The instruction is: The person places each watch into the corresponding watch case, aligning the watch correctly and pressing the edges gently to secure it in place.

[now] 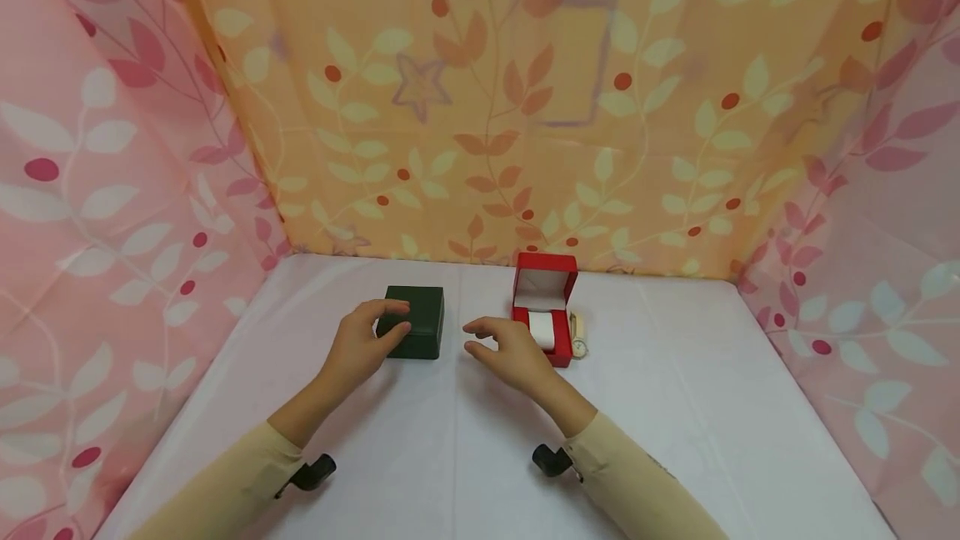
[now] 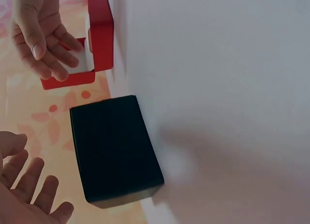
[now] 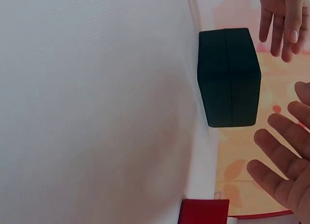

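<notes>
A dark green box [image 1: 423,325] with its lid down rests on the white cloth. My left hand [image 1: 358,347] hovers at its left side, fingers apart and holding nothing; in the left wrist view a gap shows between those fingers and the green box [image 2: 114,151]. To the right, a red watch box [image 1: 561,273] stands with its lid raised and a white cushion [image 1: 541,330] inside. My right hand [image 1: 516,355] is in front of the red box, partly covering it, with relaxed fingers and nothing held. Beside that box lies a wristwatch [image 1: 579,346] with a light-coloured strap.
White cloth [image 1: 675,423] covers the table. Behind it hangs an orange leaf-patterned curtain [image 1: 450,148], and pink patterned curtains [image 1: 135,215] close off both sides. A small black camera [image 1: 313,472] is worn at the left wrist, another black camera [image 1: 551,460] at the right.
</notes>
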Demonstrator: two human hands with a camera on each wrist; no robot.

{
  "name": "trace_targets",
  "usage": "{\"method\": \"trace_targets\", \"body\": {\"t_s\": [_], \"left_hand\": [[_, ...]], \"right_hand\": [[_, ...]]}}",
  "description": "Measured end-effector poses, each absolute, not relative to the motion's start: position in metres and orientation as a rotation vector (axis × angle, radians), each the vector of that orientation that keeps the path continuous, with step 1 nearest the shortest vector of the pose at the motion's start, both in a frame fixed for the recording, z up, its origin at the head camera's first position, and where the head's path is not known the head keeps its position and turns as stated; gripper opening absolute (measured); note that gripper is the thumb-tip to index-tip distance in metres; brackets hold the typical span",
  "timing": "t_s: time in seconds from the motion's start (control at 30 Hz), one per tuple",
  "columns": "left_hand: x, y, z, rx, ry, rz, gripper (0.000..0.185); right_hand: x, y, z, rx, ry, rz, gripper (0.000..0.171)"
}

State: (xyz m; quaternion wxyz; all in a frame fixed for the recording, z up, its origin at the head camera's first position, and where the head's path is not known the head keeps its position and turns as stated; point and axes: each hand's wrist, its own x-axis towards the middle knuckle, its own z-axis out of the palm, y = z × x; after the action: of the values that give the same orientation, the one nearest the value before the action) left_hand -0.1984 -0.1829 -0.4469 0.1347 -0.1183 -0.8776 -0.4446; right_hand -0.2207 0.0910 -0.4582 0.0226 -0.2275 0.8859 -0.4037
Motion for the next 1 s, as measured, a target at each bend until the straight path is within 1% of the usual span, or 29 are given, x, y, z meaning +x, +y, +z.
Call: {"method": "trace_targets", "body": {"t_s": [0.17,0.33,0.5,0.83,1.0], "left_hand": [[-0.195,-0.168,-0.444,-0.469,-2.517,-1.253,0.03],[-0.19,-0.155,-0.44,-0.518,-2.509,-1.24,0.03],[-0.194,-0.143,-0.439,-0.544,-2.514,-1.247,0.032],[-0.201,-0.117,-0.439,-0.707,-2.584,-1.165,0.039],[-0.203,-0.101,-0.44,-0.739,-2.643,-1.158,0.041]], "right_hand": [[-0.217,0.101,-0.454,-0.73,2.767,-1.235,0.031],[-0.217,0.109,-0.452,-0.74,2.812,-1.198,0.031],[-0.214,0.121,-0.448,-0.694,2.879,-1.176,0.031],[-0.21,0.153,-0.445,-0.678,2.946,-1.199,0.028],[-0.211,0.167,-0.447,-0.65,2.986,-1.169,0.029]]}}
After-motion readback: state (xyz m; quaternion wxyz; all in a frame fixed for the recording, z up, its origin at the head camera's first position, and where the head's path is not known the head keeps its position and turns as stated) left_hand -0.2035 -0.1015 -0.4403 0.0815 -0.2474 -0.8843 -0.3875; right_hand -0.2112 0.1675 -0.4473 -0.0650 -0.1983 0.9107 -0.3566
